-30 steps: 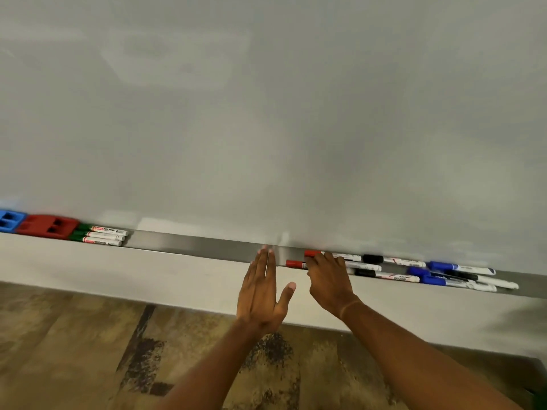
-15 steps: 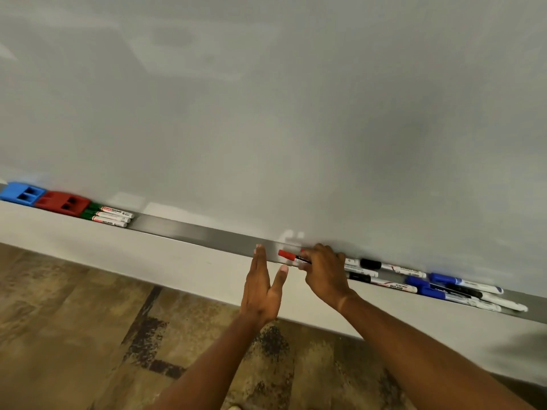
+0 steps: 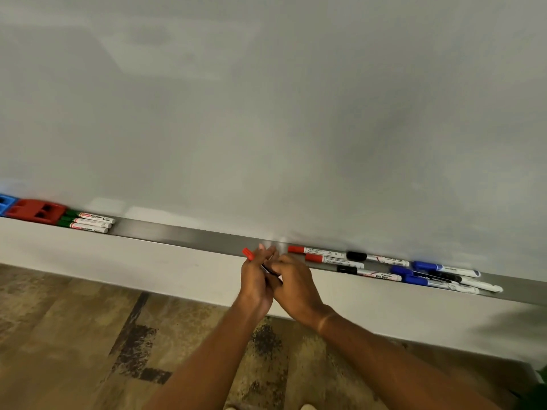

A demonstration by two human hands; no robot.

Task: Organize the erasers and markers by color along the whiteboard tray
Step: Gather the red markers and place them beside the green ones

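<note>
Blue eraser (image 3: 5, 204) cut by left edge; hands (image 3: 273, 276) hide red marker (image 3: 248, 253) barrel.

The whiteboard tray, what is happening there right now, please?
A person is sorting markers by color along the whiteboard tray. Both hands meet in front of the tray: the left hand and the right hand hold a red-capped marker between them, lifted off the tray. Two red markers, black markers and blue markers lie mixed on the right. On the far left sit a blue eraser, a red eraser and green markers.
</note>
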